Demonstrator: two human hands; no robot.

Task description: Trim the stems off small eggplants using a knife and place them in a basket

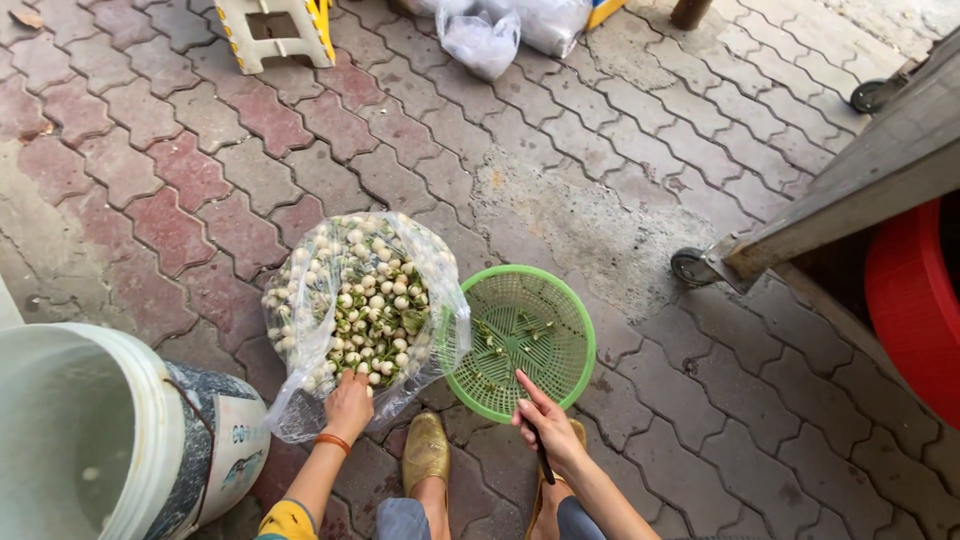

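A clear plastic bag (310,300) lies open on the brick paving, full of small round white-and-green vegetables (368,305). My left hand (349,403), with an orange band on the wrist, reaches into the bag's near edge among them; whether it grips one is hidden. To the right stands a green plastic basket (575,320) with several green stem bits inside. My right hand (545,425) hovers at the basket's near rim and holds a small dark-handled knife (543,462), its index finger pointing toward the basket.
A white bucket (150,400) with water stands at my left. My gold shoe (426,450) is between bag and basket. A wheeled cart (850,185) and a red tub (915,300) are on the right. A yellow-white stool (275,35) and plastic bags (480,40) lie far ahead.
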